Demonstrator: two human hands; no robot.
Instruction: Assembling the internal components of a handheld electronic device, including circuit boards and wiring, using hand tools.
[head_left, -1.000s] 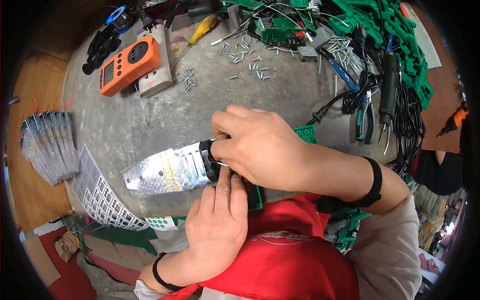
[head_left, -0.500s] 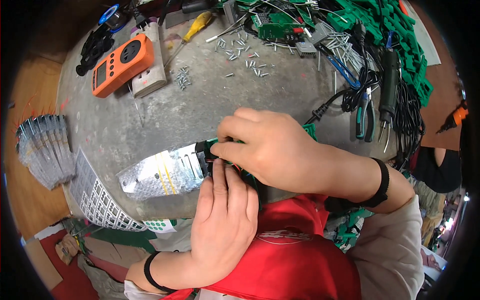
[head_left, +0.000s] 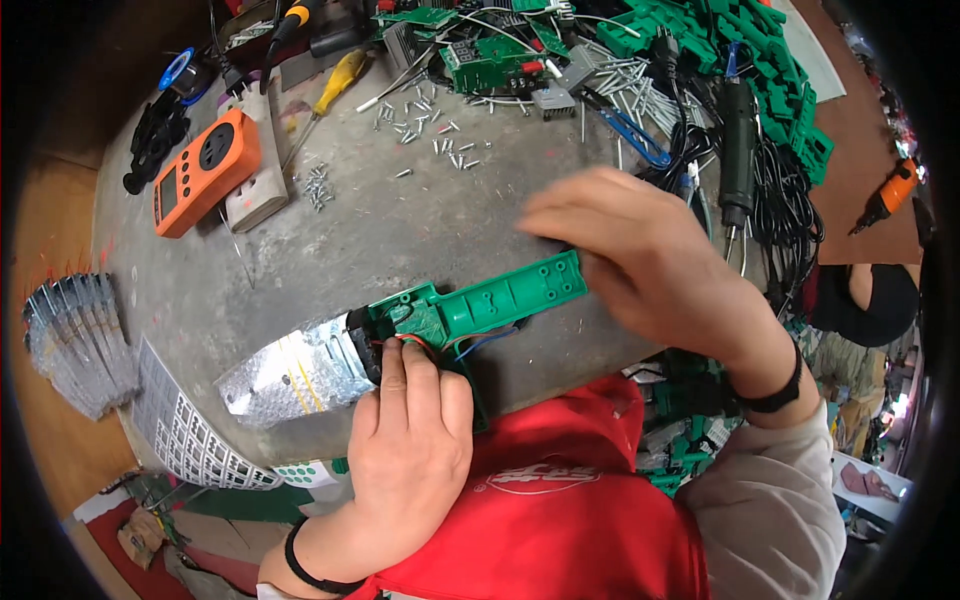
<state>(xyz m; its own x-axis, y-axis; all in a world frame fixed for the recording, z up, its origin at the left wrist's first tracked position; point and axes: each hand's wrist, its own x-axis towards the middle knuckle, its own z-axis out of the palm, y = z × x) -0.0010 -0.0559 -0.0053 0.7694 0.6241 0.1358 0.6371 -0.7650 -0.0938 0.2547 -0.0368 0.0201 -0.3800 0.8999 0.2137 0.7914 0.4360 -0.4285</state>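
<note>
A green plastic handle housing (head_left: 510, 296) lies open in front of me, its inner posts and ribs showing. Red, black and blue wires (head_left: 487, 338) run along its lower edge. Its left end meets a black collar and a silver metal piece in bubble wrap (head_left: 290, 375), with yellow bands around it. My left hand (head_left: 410, 435) holds the housing near the collar, fingers close together on the wires; the thumb is hidden. My right hand (head_left: 640, 250), slightly blurred, hovers beyond the housing's right end with fingers stretched out and nothing visible in them.
Loose screws (head_left: 405, 125) lie across the far table, near a yellow screwdriver (head_left: 340, 85) and an orange meter (head_left: 207, 172). Green circuit boards (head_left: 490, 62) and a heap of green housings (head_left: 770, 80) stand behind. A dark electric screwdriver (head_left: 737, 150) lies right; wrapped pieces (head_left: 80, 345) lie left.
My right hand has let go of the assembly and moved right and away, uncovering the green housing. My left hand stays on it. The whole view has shifted somewhat.
</note>
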